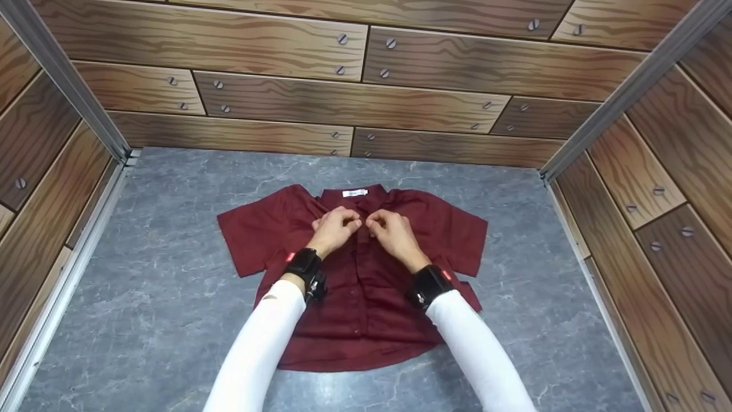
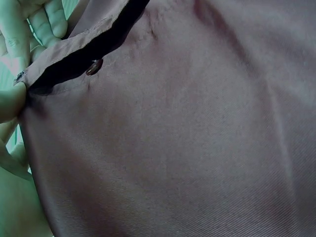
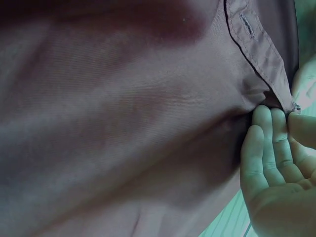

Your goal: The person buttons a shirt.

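Note:
A dark red short-sleeved shirt (image 1: 320, 320) lies front up, its collar away from me and a white label (image 1: 355, 193) inside the neck. Just below the collar, my left hand (image 1: 334, 230) pinches the front edge between thumb and fingers. Close beside it, my right hand (image 1: 396, 236) pinches the same front opening. A brown button (image 2: 94, 67) stands on the cloth by the raised placket in the left wrist view. Along the placket in the right wrist view runs a stitched buttonhole (image 3: 247, 25); lower down, a small button (image 3: 296, 107) shows at my right thumb.
The shirt is spread on a grey marbled surface (image 1: 166, 274). Wood-patterned panels (image 1: 280, 51) rise behind it and on both sides, with metal rails (image 1: 623, 86) at the corners. Black wrist-worn cameras (image 1: 433, 284) sit over the white sleeves.

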Demonstrator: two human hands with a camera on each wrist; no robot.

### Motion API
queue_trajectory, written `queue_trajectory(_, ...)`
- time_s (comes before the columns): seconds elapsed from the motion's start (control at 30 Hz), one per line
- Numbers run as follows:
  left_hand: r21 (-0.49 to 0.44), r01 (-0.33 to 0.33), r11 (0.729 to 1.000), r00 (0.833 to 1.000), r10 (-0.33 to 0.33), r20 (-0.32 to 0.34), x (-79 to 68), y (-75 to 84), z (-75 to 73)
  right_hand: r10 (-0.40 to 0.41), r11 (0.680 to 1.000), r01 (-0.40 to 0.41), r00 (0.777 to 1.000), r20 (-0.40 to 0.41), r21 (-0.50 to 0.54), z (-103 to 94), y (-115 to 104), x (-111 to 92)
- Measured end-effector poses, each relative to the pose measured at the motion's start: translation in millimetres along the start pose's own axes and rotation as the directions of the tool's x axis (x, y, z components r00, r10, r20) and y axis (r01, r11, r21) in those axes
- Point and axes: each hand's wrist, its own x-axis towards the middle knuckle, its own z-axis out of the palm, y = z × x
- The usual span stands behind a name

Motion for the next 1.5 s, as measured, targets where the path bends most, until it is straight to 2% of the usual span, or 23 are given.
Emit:
queue_trajectory(0.17,-0.03,0.014,0.999,1.0,-0.014,-0.006,0.2,-0.4,-0.2,0.0,1.0,0.0,1.0,-0.009,-0.012,0.5,-1.0,-0.1)
queue_trajectory(0.37,-0.137,0.067,0.988,0.997,-0.07,-0.018,2.9,-0.4,-1.1,-0.037,0.999,0.036,0.999,-0.024,-0.035,-0.6,-2.8,-0.9)
queue_trajectory(0.67,-0.125,0.006,0.992,1.0,-0.003,0.028,2.3,-1.7,-2.0,-0.047,0.998,0.046,0.999,-0.026,-0.043,-1.4,-3.0,0.7)
queue_trajectory(0.87,-0.136,-0.011,0.991,0.997,0.021,0.072,2.8,-3.2,-1.3,-0.04,0.998,0.038,0.999,-0.032,-0.04,-0.2,-1.8,-0.1)
queue_trajectory(0.97,-0.19,0.008,0.982,0.995,0.012,0.103,2.5,-2.4,-2.2,-0.04,0.998,0.039,0.999,-0.034,-0.04,0.3,-1.0,0.0)
queue_trajectory(1.1,-0.254,0.069,0.965,0.992,-0.039,0.123,1.3,0.5,-4.0,-0.046,0.997,0.044,0.998,-0.041,-0.06,-0.3,-0.6,0.6)
queue_trajectory(1.2,-0.227,0.069,0.972,0.993,-0.044,0.114,1.4,2.4,-4.5,-0.039,0.997,0.037,0.999,-0.036,-0.061,-2.0,-0.7,0.7)
queue_trajectory(1.37,-0.119,0.016,0.993,0.997,-0.006,0.083,2.4,4.1,-3.9,-0.025,0.999,0.024,0.999,-0.021,-0.046,-3.4,-0.5,-0.2)
queue_trajectory(1.5,-0.075,0.048,0.996,0.998,-0.044,0.046,3.3,4.3,-3.9,-0.043,0.999,0.042,0.998,-0.046,-0.031,-1.6,-1.3,-3.1)
